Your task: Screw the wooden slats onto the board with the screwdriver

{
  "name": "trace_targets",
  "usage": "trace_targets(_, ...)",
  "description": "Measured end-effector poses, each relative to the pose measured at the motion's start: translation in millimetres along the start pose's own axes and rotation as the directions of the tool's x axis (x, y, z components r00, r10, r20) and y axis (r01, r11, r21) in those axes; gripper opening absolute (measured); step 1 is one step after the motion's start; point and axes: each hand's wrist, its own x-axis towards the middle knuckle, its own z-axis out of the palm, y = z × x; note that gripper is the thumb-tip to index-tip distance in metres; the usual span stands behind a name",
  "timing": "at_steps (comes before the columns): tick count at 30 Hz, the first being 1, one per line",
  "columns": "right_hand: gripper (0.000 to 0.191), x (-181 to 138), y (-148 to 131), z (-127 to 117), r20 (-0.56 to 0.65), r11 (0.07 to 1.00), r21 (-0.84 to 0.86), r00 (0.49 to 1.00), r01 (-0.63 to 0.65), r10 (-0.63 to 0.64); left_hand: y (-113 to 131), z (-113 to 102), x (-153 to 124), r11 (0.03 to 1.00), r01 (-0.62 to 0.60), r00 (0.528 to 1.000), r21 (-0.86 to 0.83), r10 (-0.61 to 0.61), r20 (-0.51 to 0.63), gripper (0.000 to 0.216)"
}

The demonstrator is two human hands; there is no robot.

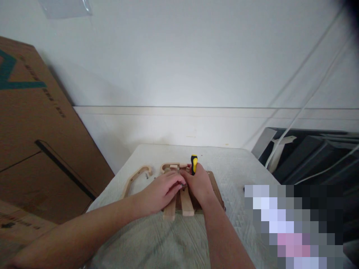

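Note:
My right hand [199, 185] is closed around a screwdriver with a yellow and black handle [194, 163], held upright over a set of pale wooden slats [186, 203] on a brown board [215, 186]. My left hand [162, 192] rests on the slats beside it, fingertips pinched at the screwdriver's tip; whatever they hold is hidden. A curved wooden piece [169, 166] lies just behind the hands. Another curved wooden arm [136, 178] lies to the left, with a small dark screw [146, 175] beside it.
The work lies on a small table with a pale quilted cover [157, 239]. A large cardboard box [36, 142] leans at the left. White wall behind. Dark panels and white cables [305, 157] are at the right, above a blurred patch.

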Motion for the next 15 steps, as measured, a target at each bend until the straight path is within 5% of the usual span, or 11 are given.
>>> trace_targets(4,0.015,1.6,1.0,1.1,0.065,0.998,-0.053,0.998,0.030,-0.027,-9.0,-9.6,0.1,0.995,-0.094,0.994,0.026,0.092,0.060,0.018)
trace_targets(10,0.008,1.1,2.5,0.1,0.070,0.997,-0.065,0.997,0.031,-0.026,-10.9,-16.9,-13.2,0.973,-0.192,0.956,0.127,0.215,-0.201,0.018)
trace_targets(15,0.009,0.8,1.4,-0.9,0.023,0.990,-0.141,1.000,0.014,-0.010,-12.1,-12.9,-18.6,0.978,-0.147,0.901,0.149,0.194,-0.387,0.018)
